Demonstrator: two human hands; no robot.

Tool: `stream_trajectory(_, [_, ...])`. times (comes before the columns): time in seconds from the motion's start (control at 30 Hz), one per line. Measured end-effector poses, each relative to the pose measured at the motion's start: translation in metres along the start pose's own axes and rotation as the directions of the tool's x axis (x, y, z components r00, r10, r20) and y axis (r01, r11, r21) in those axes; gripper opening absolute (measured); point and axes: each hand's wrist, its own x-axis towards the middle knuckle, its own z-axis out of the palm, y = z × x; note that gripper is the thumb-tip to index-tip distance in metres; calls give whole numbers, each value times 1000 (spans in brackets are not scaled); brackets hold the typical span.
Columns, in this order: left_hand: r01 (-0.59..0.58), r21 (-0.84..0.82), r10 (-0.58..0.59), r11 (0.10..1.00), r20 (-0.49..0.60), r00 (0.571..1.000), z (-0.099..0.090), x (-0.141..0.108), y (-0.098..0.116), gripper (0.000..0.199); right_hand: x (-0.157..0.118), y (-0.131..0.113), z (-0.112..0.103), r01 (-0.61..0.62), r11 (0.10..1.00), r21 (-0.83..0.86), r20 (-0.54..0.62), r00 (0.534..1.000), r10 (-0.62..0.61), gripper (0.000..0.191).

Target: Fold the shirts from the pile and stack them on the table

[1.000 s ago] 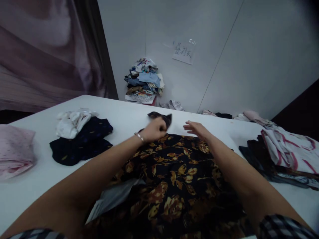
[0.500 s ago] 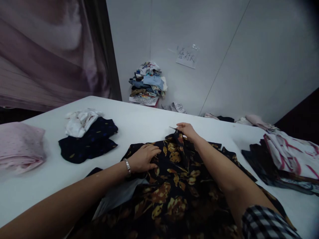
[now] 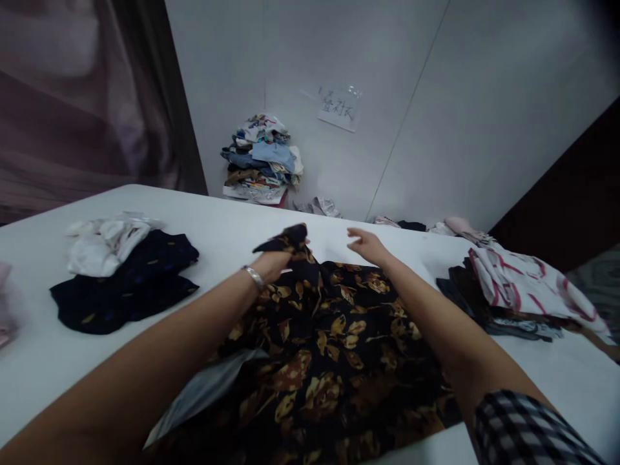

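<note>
Left arm [image 3: 169, 349] and right arm [image 3: 450, 326] extended forward, converging. Left hand [image 3: 275, 265] clenched in a grip, fingertips mostly hidden. Right hand [image 3: 369, 247] free, fingers [image 3: 357, 233] loosely bent, pointing left, apart from the other.

A slim silver bracelet [image 3: 254, 277] circles the left arm [image 3: 179, 349] at the wrist. The right arm [image 3: 450, 329] wears a sleeve [image 3: 527, 426] in black-and-white check, greyish where bands cross, ending near the elbow.
</note>
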Motion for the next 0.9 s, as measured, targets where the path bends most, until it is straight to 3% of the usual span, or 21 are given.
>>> stream_trajectory(0.07, [34,-91,-33,995,4,999,-24,6,23,20,-12,39,-1,-96,971,-218,38,994,107,53])
stream_trajectory(0.2, [-25,-217,17,976,-40,999,-60,13,74,17,-34,92,6,-153,920,-360,55,981,185,51])
stream_trajectory(0.33, [-133,-266,114,955,-87,990,-76,13,116,20,-44,109,9,-139,883,-447,45,983,178,41])
stream_trajectory(0.43, [-186,-256,149,949,-156,976,-83,4,135,19,-52,110,-1,-112,869,-481,13,991,135,33])
stream_trajectory(0.57, [-269,-264,226,926,-181,957,-97,-24,145,20,-78,105,-26,-84,864,-496,-69,996,57,38])
stream_trajectory(0.7, [-320,-221,285,921,-178,942,-106,-71,146,25,-121,100,-46,14,871,-491,-79,995,-61,39])
stream_trajectory(0.8, [-289,-161,262,944,-170,950,-103,-115,141,27,-153,99,-48,69,881,-467,-18,996,-87,39])
stream_trajectory(0.9, [-179,-124,160,976,-147,976,-92,-159,130,25,-173,99,-40,34,901,-433,142,989,31,43])
